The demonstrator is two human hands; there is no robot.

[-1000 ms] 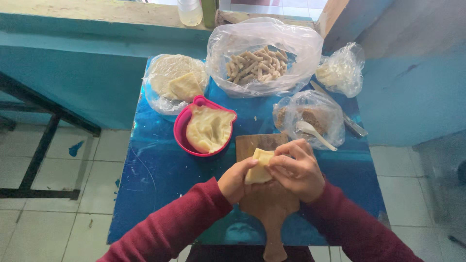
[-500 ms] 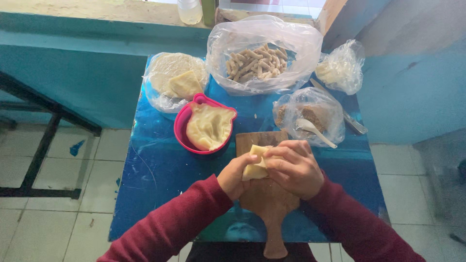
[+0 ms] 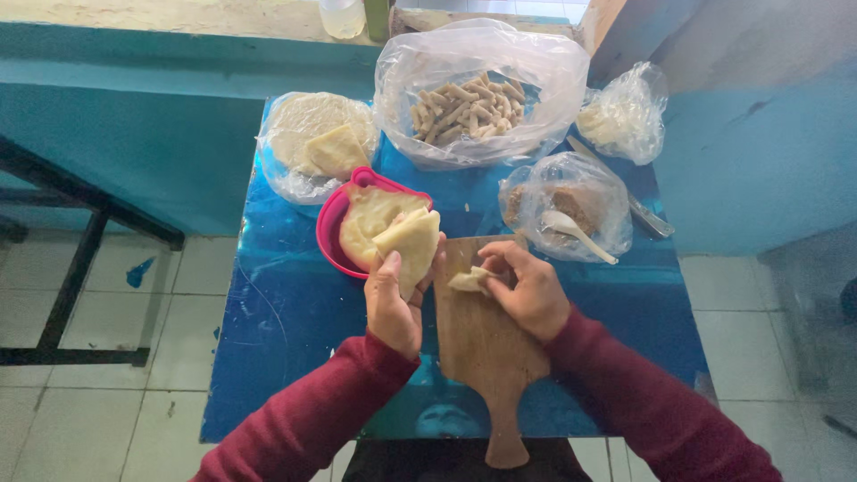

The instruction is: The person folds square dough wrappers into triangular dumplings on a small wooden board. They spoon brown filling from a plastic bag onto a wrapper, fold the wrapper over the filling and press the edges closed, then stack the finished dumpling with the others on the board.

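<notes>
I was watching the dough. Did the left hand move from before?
Yes. The left hand, holding a dough sheet, has gone left off the wooden board toward the pink bowl; before, it met the right hand over the board.

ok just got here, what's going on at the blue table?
A person in dark red sleeves works dough over a wooden board. The left hand holds a flat pale dough sheet up beside the pink bowl, which holds more dough. The right hand pinches a smaller dough piece above the board. Plastic bags of finished rolls and other ingredients sit behind.
</notes>
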